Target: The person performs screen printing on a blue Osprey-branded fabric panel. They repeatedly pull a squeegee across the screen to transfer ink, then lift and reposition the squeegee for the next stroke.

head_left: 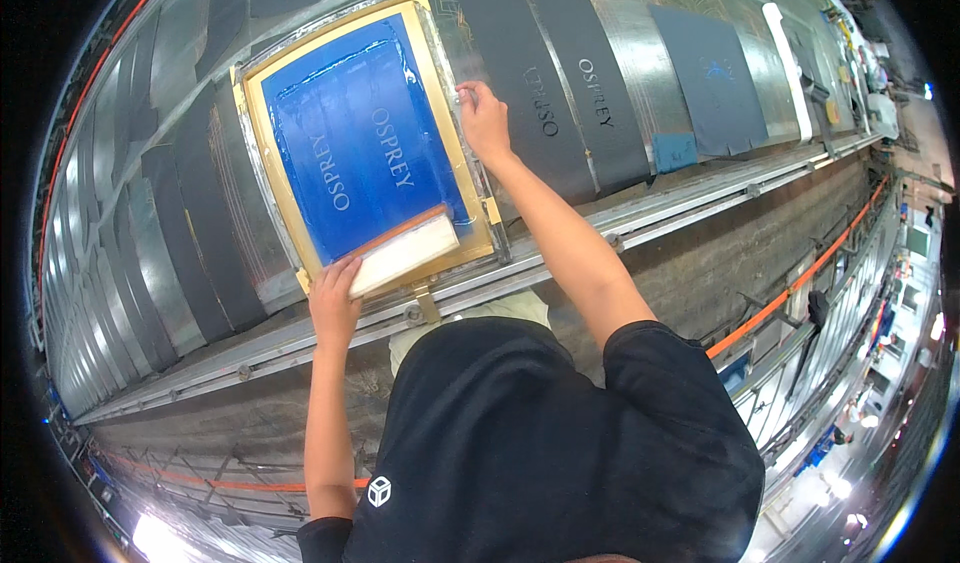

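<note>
Nearest us, a metal rail (690, 203) runs along the table (635, 48). Just beyond it, our left hand (335, 298) grips the left end of the white squeegee (405, 256), which lies aslant across the near end of the screen (478, 235), beside the blue ink (345, 128). Farther up, our right hand (483, 123) curls at the screen's right edge; we cannot tell whether it pinches it. Dark panels (610, 73) lie beyond, to the right.
</note>
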A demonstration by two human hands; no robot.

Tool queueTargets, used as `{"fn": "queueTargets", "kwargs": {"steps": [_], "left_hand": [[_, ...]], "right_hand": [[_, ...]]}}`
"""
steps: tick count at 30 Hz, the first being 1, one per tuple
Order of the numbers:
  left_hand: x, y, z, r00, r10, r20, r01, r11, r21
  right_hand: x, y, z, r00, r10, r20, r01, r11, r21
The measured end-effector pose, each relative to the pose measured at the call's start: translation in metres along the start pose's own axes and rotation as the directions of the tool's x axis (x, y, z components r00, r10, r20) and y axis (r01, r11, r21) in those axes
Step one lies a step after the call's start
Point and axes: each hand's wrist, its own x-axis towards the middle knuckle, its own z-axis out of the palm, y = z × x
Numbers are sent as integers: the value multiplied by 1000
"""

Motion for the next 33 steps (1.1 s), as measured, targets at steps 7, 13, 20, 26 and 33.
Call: {"fn": "queueTargets", "kwargs": {"steps": [7, 13, 20, 26, 33], "left_hand": [[-12, 7, 5, 999, -11, -37, 12, 999, 39], [-41, 7, -6, 998, 21, -65, -18, 999, 47], [-67, 10, 19, 990, 95, -105, -86, 992, 89], [-2, -20, 22, 973, 97, -210, -76, 991, 109], [152, -72, 2, 954, 155, -258, -116, 981, 157]], "right_hand": [[1, -3, -1, 997, 68, 26, -66, 995, -71], [6, 6, 9, 998, 50, 23, -48, 996, -81], [12, 20, 7, 999, -15, 35, 20, 988, -155], [19, 13, -3, 986, 26, 166, 29, 948, -316], [28, -3, -31, 923, -61, 380, 267, 811, -520]]}}
